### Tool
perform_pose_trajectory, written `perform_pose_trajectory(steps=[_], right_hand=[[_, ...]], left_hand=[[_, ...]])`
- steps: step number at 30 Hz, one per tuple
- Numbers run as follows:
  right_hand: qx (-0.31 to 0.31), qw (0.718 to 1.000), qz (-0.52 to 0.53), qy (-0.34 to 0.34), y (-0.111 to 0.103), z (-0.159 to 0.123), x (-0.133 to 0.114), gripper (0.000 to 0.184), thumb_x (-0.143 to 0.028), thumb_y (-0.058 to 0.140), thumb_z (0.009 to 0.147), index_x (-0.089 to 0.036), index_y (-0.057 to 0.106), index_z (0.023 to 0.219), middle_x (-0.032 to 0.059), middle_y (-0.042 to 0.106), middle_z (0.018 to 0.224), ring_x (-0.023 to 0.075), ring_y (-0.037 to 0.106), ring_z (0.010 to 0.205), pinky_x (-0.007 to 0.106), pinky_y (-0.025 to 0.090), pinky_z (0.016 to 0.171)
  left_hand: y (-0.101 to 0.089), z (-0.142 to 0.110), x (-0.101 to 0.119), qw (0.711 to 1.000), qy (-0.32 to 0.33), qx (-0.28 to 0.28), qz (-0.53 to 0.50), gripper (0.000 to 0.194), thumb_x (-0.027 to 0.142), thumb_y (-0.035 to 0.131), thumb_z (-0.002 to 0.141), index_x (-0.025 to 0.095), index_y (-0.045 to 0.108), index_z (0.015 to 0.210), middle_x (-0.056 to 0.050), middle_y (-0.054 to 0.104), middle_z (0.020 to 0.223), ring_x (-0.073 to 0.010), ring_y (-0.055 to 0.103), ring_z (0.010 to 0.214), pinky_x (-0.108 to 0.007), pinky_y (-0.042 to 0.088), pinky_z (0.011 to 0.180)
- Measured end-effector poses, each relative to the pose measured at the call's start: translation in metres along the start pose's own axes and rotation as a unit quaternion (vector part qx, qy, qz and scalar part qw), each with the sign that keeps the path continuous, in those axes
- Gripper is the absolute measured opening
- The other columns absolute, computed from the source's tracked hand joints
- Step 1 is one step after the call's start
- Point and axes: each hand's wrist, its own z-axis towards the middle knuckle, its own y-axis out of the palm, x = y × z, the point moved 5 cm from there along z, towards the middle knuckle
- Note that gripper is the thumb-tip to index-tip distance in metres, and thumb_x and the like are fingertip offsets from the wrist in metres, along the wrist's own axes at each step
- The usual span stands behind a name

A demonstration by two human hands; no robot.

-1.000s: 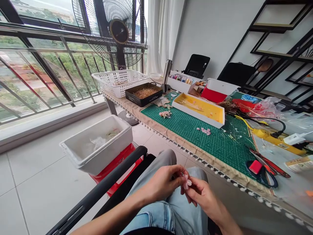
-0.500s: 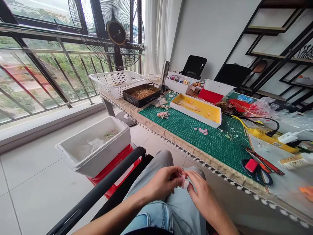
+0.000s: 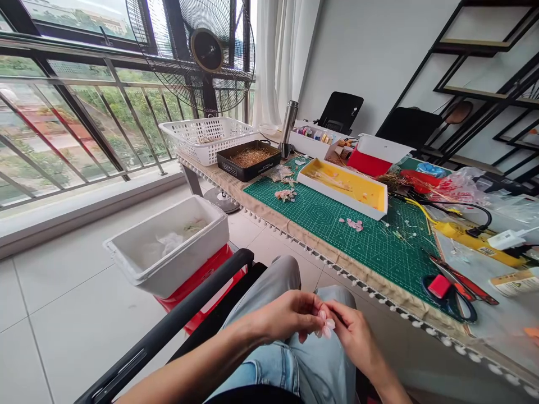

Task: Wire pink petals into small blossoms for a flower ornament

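Observation:
Over my lap, my left hand point(image 3: 290, 315) pinches a small pale pink flower point(image 3: 327, 326) with translucent petals between thumb and fingers. The petals hang below the fingertips, above the jeans. Close against it on the right, my right hand point(image 3: 356, 334) has its thumb and fingers pressed together, the tips meeting those of the left hand. What lies between the right fingertips is too small to make out. On the green cutting mat point(image 3: 311, 235) lie loose pink petals point(image 3: 354, 225) and a small pile of pink flower pieces point(image 3: 286, 194).
A yellow-lined white tray point(image 3: 343, 188), black box of dry stems point(image 3: 249, 161) and white basket point(image 3: 210, 140) stand on the table. Scissors point(image 3: 452, 297) and a yellow power strip point(image 3: 478, 242) are at right. A white bin point(image 3: 168, 241) stands beyond the black armrest point(image 3: 177, 320).
The flower has turned so its petals fan out more visibly below my left fingers. My right hand's fingers, spread around it before, have drawn together. The view has shifted slightly.

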Motion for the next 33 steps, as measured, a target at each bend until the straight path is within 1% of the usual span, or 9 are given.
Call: perform_pose_trajectory(steps=[6,11,14,17,19,24,26,29,33], right_hand=[[0.011,0.999,-0.037,0.006,-0.008,0.011,0.009,0.037,-0.045,0.043,0.097,-0.021,0.066,0.080,0.0007,0.068,0.072,0.0181,0.063,0.068,0.024,0.047,0.062],[0.057,0.994,-0.094,0.015,-0.035,0.007,0.022,0.032,-0.040,0.045,0.094,-0.022,0.067,0.078,0.0039,0.070,0.080,0.0211,0.066,0.075,0.029,0.051,0.067],[0.166,0.973,-0.158,0.016,-0.056,-0.005,0.016,0.031,-0.035,0.043,0.089,-0.019,0.068,0.100,0.0166,0.064,0.117,0.0347,0.059,0.109,0.049,0.046,0.091],[0.242,0.948,-0.202,-0.046,-0.051,-0.019,-0.006,0.040,-0.024,0.043,0.089,-0.021,0.057,0.127,0.0153,0.052,0.138,0.0343,0.047,0.128,0.054,0.036,0.105],[0.195,0.967,-0.150,-0.069,-0.029,-0.021,-0.014,0.046,-0.017,0.036,0.092,-0.025,0.049,0.136,0.0103,0.055,0.137,0.0267,0.050,0.128,0.045,0.040,0.106],[0.039,0.995,0.083,0.042,0.023,-0.006,0.008,0.045,-0.023,0.037,0.092,-0.023,0.051,0.135,0.0088,0.063,0.128,0.0235,0.057,0.119,0.036,0.047,0.100],[-0.001,0.984,0.160,0.076,0.029,-0.001,0.017,0.036,-0.035,0.043,0.094,-0.022,0.059,0.124,0.0078,0.070,0.105,0.0219,0.065,0.091,0.031,0.053,0.082],[-0.048,0.967,0.232,0.099,0.024,0.002,0.024,0.036,-0.051,0.048,0.093,-0.021,0.066,0.103,0.0000,0.059,0.070,0.0144,0.051,0.059,0.023,0.046,0.057],[-0.094,0.957,0.247,0.119,0.014,0.001,0.033,0.041,-0.059,0.047,0.091,-0.022,0.065,0.085,-0.0032,0.050,0.063,0.0110,0.041,0.052,0.020,0.040,0.049]], left_hand=[[-0.009,0.003,-0.001,0.994,0.017,0.049,0.096,0.025,0.031,0.064,0.077,0.012,0.061,0.093,-0.001,0.061,0.075,-0.0109,0.051,0.066,-0.019,0.037,0.048],[-0.013,0.001,0.002,0.980,0.026,0.087,0.175,0.041,0.028,0.057,0.082,0.013,0.059,0.120,-0.004,0.063,0.082,-0.0142,0.057,0.072,-0.019,0.040,0.050],[-0.015,0.002,0.000,0.979,0.035,0.096,0.176,0.038,0.033,0.054,0.086,0.012,0.063,0.117,-0.006,0.066,0.085,-0.0158,0.058,0.074,-0.021,0.045,0.052],[-0.017,0.004,-0.002,0.975,0.045,0.111,0.185,0.037,0.039,0.052,0.089,0.013,0.066,0.111,-0.007,0.068,0.084,-0.0144,0.057,0.070,-0.022,0.048,0.053],[-0.016,0.005,-0.003,0.977,0.047,0.112,0.177,0.036,0.040,0.054,0.088,0.013,0.065,0.109,-0.006,0.067,0.083,-0.0126,0.055,0.066,-0.021,0.049,0.052],[-0.016,0.005,-0.003,0.985,0.044,0.092,0.137,0.030,0.041,0.058,0.086,0.012,0.064,0.093,-0.004,0.063,0.080,-0.0116,0.054,0.067,-0.021,0.049,0.054],[-0.018,0.006,-0.004,0.988,0.025,0.091,0.119,0.033,0.044,0.060,0.084,0.012,0.064,0.090,-0.003,0.062,0.078,-0.0115,0.054,0.068,-0.021,0.048,0.055],[-0.022,0.011,-0.007,0.992,-0.006,0.097,0.083,0.040,0.051,0.066,0.078,0.013,0.063,0.087,-0.002,0.060,0.076,-0.0119,0.053,0.069,-0.022,0.047,0.056],[-0.021,0.019,-0.007,0.996,-0.024,0.079,0.028,0.045,0.054,0.069,0.075,0.012,0.062,0.089,-0.004,0.063,0.078,-0.0132,0.056,0.073,-0.021,0.044,0.056]])
